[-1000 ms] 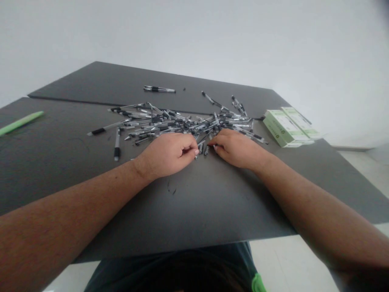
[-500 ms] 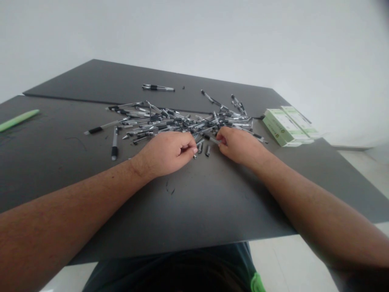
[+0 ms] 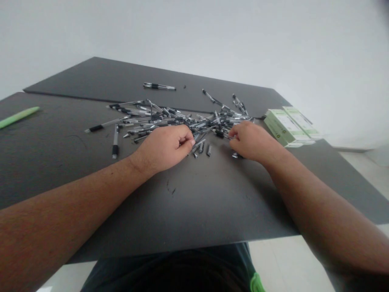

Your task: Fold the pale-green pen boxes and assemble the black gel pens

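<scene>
A heap of clear gel pens [image 3: 170, 117] with black grips is spread over the dark table, in front of both hands. My left hand [image 3: 167, 147] rests at the heap's near edge, thumb and forefinger pinched together; what lies between them is hidden. To its right, my right hand [image 3: 251, 140] is closed on the end of a pen [image 3: 220, 133], whose black grip points left toward the heap. Short clear pen caps [image 3: 208, 150] lie between the hands. Another small cap-like piece [image 3: 235, 155] sits just below my right fingers.
Green-and-white boxes [image 3: 287, 127] stand at the right. A light green stick-like object [image 3: 18, 116] lies at the far left. Two pens [image 3: 159, 86] rest on the rear table panel [image 3: 121, 77], beyond a seam. The table's front edge runs close to my lap.
My right hand has moved right, drawing the pen along with it. My left hand stays pinched in nearly the same place. A small piece now shows below my right fingers.
</scene>
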Available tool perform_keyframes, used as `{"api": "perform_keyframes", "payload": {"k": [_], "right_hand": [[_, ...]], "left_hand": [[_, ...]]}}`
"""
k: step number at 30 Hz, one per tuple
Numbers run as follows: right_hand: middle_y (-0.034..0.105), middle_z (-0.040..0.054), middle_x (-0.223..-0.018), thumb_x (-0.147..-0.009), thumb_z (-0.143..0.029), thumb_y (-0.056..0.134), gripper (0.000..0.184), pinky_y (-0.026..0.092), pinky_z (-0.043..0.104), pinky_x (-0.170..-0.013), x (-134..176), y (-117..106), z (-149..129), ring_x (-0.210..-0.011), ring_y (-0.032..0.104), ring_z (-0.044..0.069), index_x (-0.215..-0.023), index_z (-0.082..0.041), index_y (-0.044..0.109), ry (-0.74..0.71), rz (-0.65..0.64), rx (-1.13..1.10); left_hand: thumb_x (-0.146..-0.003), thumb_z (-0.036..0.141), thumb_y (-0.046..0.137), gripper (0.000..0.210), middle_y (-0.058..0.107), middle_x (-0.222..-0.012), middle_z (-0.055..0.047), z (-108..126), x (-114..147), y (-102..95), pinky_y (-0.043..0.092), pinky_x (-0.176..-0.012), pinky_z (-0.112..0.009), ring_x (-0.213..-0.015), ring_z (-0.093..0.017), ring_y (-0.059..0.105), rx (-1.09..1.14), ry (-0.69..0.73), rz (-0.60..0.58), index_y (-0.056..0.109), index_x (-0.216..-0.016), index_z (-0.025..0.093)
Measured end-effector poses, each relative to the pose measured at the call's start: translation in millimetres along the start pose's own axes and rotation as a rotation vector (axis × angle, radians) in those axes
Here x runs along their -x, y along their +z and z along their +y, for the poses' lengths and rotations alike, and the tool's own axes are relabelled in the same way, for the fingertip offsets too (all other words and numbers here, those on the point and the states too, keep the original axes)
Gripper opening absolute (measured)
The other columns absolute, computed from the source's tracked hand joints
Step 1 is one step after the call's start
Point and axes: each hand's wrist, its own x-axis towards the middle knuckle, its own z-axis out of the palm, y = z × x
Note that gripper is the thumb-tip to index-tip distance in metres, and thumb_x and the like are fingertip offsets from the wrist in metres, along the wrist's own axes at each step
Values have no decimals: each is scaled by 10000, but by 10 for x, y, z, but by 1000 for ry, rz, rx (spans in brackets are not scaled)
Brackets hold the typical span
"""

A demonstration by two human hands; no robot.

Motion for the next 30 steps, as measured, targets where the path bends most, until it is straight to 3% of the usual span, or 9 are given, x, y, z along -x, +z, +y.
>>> {"api": "perform_keyframes", "payload": {"k": [5, 10, 15, 22, 30], "right_hand": [[840, 135, -980, -883, -138, 631, 194, 564, 403, -850, -23, 22, 71, -963, 759, 325, -888, -214, 809, 12, 79, -85], [828, 103, -980, -874, -151, 658, 200, 563, 392, -859, -29, 111, 9, -927, 729, 298, -985, -222, 808, -58, 161, -226], [786, 146, -1096, -992, -221, 649, 235, 566, 421, -973, -52, 244, -84, -1110, 715, 342, -1156, -207, 817, -138, 225, -227], [767, 174, -1278, -1067, -205, 629, 362, 566, 415, -1068, -211, 301, -175, -1254, 704, 342, -1376, -204, 817, -197, 159, -146], [733, 159, -1349, -1129, -262, 560, 383, 589, 408, -968, -270, 346, -284, -1235, 718, 335, -1416, -258, 814, -200, 97, -66]], "left_hand": [[-1006, 321, 651, 177, 809, -824, -12, -3, -4, -3, 467, -706, -330, -755, -196, 723, -12, -28, -1, 790, -956, 223], [-998, 311, 655, 167, 808, -830, -19, 2, -17, -12, 464, -698, -340, -762, -206, 723, -40, -32, -8, 788, -950, 223], [-966, 263, 660, 146, 811, -843, -28, 1, -25, 1, 487, -727, -345, -769, -211, 730, -40, -31, -46, 795, -955, 210], [-978, 264, 664, 144, 801, -834, -27, 23, -47, 34, 473, -731, -351, -777, -217, 719, -57, -37, -37, 796, -943, 219], [-975, 287, 651, 163, 801, -852, -29, 29, -58, 56, 468, -749, -364, -800, -229, 721, -32, -54, -49, 800, -956, 225]]}}
